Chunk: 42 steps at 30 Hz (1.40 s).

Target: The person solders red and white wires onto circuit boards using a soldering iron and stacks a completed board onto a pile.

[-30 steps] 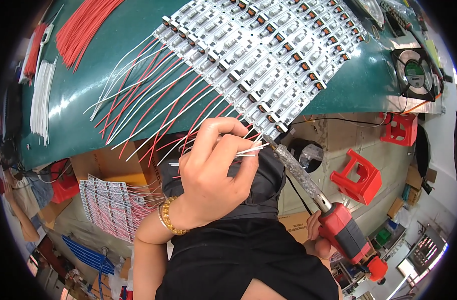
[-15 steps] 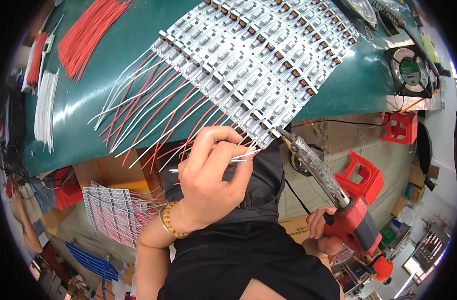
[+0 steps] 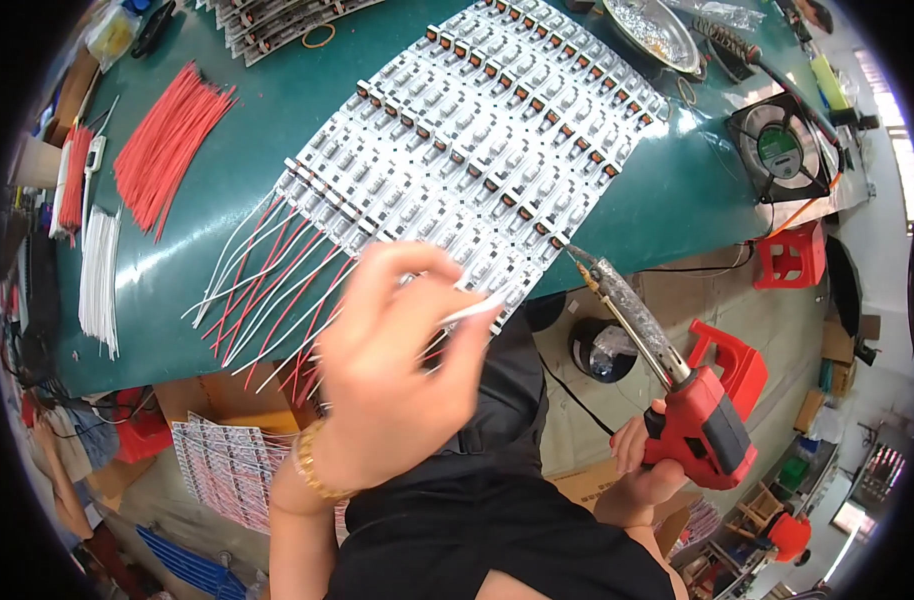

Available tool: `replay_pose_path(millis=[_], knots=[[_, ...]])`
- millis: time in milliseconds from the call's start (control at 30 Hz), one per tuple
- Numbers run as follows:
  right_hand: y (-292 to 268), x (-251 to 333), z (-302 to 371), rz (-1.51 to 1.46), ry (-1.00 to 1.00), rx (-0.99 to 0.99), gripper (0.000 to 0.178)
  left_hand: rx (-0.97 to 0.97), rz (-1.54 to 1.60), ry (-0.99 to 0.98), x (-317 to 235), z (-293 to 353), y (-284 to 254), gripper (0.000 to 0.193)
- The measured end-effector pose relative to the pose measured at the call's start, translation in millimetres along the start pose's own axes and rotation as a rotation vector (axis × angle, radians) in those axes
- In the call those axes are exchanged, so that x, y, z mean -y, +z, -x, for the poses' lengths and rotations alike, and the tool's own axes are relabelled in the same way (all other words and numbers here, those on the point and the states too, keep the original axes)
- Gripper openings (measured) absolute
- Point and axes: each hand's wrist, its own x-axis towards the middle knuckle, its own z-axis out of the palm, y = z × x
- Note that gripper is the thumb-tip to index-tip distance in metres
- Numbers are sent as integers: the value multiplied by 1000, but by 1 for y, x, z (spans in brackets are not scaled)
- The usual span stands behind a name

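A white panel of small joined circuit boards point(image 3: 447, 155) lies on the green table. Red and white wires point(image 3: 267, 295) fan out from its near left edge. My left hand point(image 3: 397, 360), smeared by motion, is over the panel's near edge, with thumb and forefinger pinched on a white wire point(image 3: 480, 306). It hides part of the panel and some wires. Off the panel's near right corner, my right hand point(image 3: 639, 462) grips the red and black handle of a soldering gun point(image 3: 710, 428). The gun's tip points up and left, close to the panel's right edge.
Bundles of red wires point(image 3: 167, 150) and white wires point(image 3: 99, 285) lie at the table's left. A small fan point(image 3: 780, 150) and a metal dish point(image 3: 657, 35) stand at the right. Wired panels point(image 3: 227, 465) sit below the table edge; a red stool point(image 3: 729, 365) is beside the gun.
My view has shifted, so the table sits lower in it. My left hand has come up, pinching the white wire. The gun's tip has drawn back slightly from the panel's corner.
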Motion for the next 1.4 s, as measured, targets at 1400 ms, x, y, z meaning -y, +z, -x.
replay_pose_path(millis=[1400], knots=[[-11, -5, 0, 220, 197, -106, 73, 20, -193, 59, 14, -19, 39, 12]])
